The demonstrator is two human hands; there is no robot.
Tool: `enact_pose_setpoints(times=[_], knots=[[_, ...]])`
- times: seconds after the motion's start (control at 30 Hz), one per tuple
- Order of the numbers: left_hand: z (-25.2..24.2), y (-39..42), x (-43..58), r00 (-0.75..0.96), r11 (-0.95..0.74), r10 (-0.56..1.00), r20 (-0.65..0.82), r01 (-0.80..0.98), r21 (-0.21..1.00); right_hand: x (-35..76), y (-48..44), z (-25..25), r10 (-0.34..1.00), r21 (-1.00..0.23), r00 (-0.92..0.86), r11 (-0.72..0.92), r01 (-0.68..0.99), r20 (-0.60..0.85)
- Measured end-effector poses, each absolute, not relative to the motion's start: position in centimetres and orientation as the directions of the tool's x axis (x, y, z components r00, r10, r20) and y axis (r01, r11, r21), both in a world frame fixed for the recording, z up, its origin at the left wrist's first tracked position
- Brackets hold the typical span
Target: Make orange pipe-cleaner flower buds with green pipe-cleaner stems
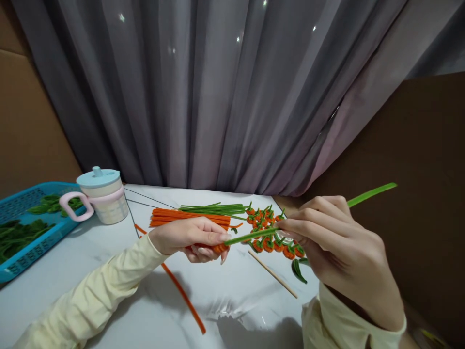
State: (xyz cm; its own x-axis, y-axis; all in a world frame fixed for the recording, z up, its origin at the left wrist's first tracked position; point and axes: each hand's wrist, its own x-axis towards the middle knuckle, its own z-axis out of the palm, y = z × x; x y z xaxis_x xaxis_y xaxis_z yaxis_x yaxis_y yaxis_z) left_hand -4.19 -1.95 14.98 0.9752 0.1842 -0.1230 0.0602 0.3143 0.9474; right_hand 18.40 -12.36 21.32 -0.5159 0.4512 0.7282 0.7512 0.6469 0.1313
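Observation:
My left hand (199, 237) is closed on a small orange pipe-cleaner piece (220, 248), mostly hidden by the fingers. From it a green pipe cleaner (250, 236) stretches right into my right hand (334, 247), which pinches it between thumb and fingers. Its free end sticks out behind that hand to the upper right. Below the hands lie a thin wooden stick (272, 274) and a loose orange pipe cleaner (185, 298). Finished-looking orange pieces with green tops (269, 245) stand in rows behind, partly covered by the right hand.
Bundles of orange pipe cleaners (170, 217) and green pipe cleaners (218, 209) lie at the back of the white table (152, 295). A lidded cup (109, 201) and a blue basket (39, 249) of green pieces stand left. A grey curtain (203, 97) hangs behind.

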Motion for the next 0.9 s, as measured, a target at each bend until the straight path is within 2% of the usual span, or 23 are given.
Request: enact_pose_setpoints(times=[0.23,0.37,0.67,0.9], knots=[[15.3,-2.2,-4.3,0.977,0.272,0.185,-0.108,0.055,0.961,18.5,-11.8,21.2,0.447,0.136,-0.555,0.681,0.72,0.701],[15.3,-2.4,-4.3,0.966,0.255,0.206,-0.155,0.1,0.962,18.6,-11.6,21.4,0.454,0.12,-0.579,0.709,0.695,0.677],[15.3,-2.8,-4.3,0.981,0.272,0.16,-0.108,0.061,0.96,19.4,-9.8,21.1,0.478,0.023,-0.604,0.772,0.636,0.638],[15.6,-2.9,-4.3,0.971,0.307,0.162,-0.178,0.121,0.944,18.2,-7.8,19.8,0.475,-0.047,-0.661,0.83,0.556,0.581]])
